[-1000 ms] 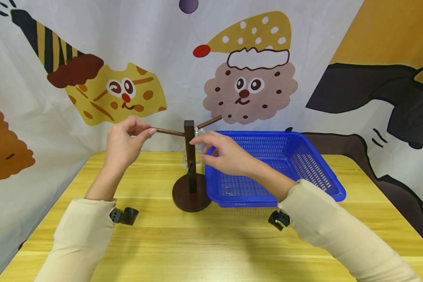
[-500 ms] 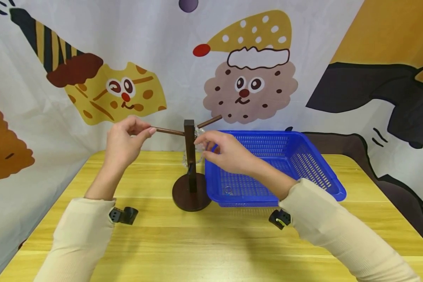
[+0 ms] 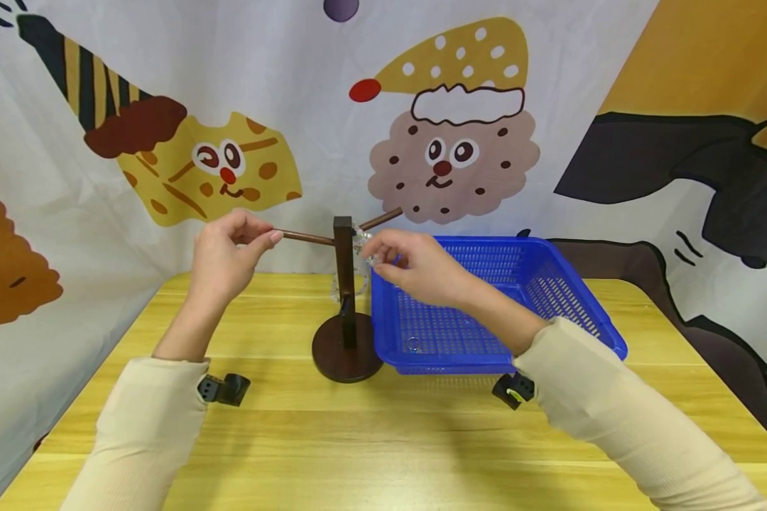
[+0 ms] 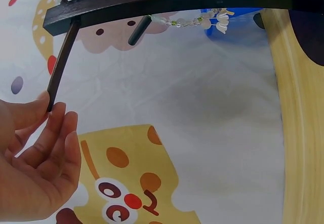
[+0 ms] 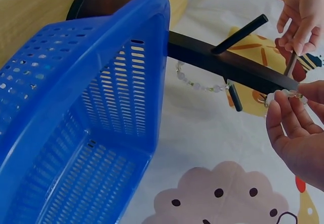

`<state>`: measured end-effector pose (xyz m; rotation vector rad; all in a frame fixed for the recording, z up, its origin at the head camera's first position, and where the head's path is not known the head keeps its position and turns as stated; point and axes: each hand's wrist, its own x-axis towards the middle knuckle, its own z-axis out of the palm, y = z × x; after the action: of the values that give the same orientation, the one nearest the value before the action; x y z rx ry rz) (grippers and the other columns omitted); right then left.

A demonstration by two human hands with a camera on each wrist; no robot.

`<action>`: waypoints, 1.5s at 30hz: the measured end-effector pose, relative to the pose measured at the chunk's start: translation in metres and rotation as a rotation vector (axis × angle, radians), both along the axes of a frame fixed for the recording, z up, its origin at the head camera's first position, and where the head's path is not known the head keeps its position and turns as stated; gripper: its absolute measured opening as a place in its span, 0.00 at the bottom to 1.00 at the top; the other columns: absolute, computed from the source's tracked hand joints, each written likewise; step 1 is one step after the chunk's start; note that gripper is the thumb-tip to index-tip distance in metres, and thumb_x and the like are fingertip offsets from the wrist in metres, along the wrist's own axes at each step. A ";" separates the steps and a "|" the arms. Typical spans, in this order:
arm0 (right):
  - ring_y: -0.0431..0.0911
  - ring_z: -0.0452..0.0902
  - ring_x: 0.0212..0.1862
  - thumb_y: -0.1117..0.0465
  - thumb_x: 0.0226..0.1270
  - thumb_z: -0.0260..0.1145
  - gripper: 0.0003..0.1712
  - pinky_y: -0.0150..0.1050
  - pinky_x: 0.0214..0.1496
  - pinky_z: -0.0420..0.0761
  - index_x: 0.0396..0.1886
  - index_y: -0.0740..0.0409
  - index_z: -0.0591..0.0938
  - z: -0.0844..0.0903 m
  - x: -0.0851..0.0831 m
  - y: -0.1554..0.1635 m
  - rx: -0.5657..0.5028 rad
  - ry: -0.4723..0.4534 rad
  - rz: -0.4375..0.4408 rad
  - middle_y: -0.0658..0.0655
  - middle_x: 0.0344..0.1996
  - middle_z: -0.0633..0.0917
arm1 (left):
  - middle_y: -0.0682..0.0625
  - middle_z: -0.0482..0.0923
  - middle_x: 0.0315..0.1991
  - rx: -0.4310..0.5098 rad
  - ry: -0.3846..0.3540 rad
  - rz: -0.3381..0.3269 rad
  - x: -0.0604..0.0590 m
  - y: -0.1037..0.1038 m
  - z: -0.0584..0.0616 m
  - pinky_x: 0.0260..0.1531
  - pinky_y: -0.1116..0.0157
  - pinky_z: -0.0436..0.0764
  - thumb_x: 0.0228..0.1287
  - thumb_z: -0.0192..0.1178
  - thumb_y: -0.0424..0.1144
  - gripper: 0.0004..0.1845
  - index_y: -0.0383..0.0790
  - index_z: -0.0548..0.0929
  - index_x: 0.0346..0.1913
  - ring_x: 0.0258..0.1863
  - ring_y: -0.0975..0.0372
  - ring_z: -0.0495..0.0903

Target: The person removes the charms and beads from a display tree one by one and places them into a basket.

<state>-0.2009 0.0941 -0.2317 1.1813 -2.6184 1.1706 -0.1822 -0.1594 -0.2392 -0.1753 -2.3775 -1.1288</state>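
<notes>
A dark brown wooden stand point(image 3: 345, 277) with a round base and side pegs stands upright on the table. My left hand point(image 3: 226, 255) pinches the end of its upper left peg point(image 4: 63, 64) between thumb and fingers. On the other side, close to the upper right peg point(image 3: 382, 218), my right hand point(image 3: 422, 266) pinches a clear beaded bracelet point(image 5: 291, 93); its fingers cover part of the beads. A second beaded bracelet point(image 5: 202, 86) hangs from a lower peg point(image 4: 139, 30), with white flower-shaped charms point(image 4: 221, 22) showing in the left wrist view.
A blue plastic basket point(image 3: 601, 348) stands right beside the stand, under my right forearm. Inside it lies a small clear ring-shaped item point(image 3: 413, 344). The yellow wood-grain table point(image 3: 358, 447) meets a printed cartoon cloth point(image 3: 332, 156) behind.
My right hand has drawn back slightly to the right from the post, and its fingers have closed on the bracelet beads. The left hand keeps its pinch on the peg.
</notes>
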 end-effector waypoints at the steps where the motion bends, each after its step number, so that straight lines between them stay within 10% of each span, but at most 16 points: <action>1: 0.45 0.72 0.33 0.71 0.63 0.58 0.10 0.40 0.32 0.72 0.42 0.60 0.79 0.001 0.000 0.001 0.003 -0.001 -0.003 0.54 0.31 0.78 | 0.40 0.80 0.31 0.000 -0.001 0.000 0.000 0.000 0.000 0.29 0.65 0.67 0.60 0.61 0.41 0.12 0.32 0.80 0.37 0.33 0.56 0.76; 45: 0.45 0.73 0.31 0.71 0.62 0.59 0.10 0.38 0.34 0.73 0.43 0.61 0.79 0.032 -0.002 0.045 0.019 0.086 -0.089 0.55 0.30 0.79 | 0.41 0.81 0.33 0.007 -0.021 -0.005 0.000 0.000 -0.001 0.27 0.68 0.67 0.60 0.60 0.42 0.13 0.34 0.80 0.38 0.33 0.57 0.78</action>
<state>-0.2028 0.1392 -0.1997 1.0802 -2.5947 1.0574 -0.1824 -0.1599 -0.2398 -0.1673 -2.3921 -1.1465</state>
